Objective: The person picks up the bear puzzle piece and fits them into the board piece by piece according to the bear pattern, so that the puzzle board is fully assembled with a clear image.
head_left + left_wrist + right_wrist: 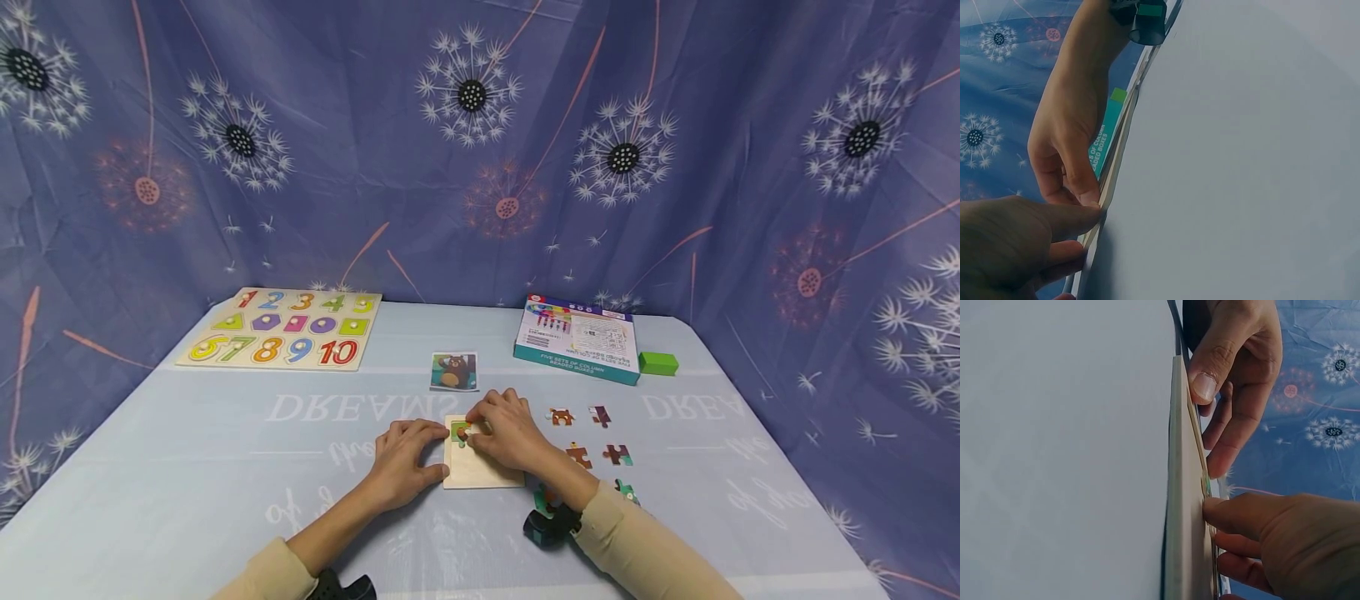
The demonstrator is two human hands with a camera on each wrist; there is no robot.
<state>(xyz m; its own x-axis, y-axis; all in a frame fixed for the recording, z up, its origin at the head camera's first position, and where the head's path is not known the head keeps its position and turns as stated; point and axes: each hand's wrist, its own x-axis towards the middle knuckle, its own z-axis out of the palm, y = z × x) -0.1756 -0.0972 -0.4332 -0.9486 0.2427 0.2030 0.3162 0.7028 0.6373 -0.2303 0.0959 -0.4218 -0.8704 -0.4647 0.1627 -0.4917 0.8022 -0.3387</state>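
A small wooden puzzle board point(483, 477) lies in front of me, with green and brown jigsaw pieces point(461, 432) in its upper left corner. My left hand point(400, 467) grips the board's left edge, thumb low and fingers higher up. Over the board's upper part, my right hand point(512, 432) pinches a puzzle piece at the placed ones; its fingers hide most of that piece. In the left wrist view, the right hand point(1072, 131) reaches down toward the left hand point(1016, 244). The right wrist view shows the left thumb point(1207, 381) against the board's edge point(1179, 487).
Several loose puzzle pieces point(578, 455) lie right of the board, some partly behind the right wrist. A bear picture card point(454, 371) lies beyond the board. Farther back are a number board point(277, 327), a teal-edged box point(577, 340) and a green block point(658, 363).
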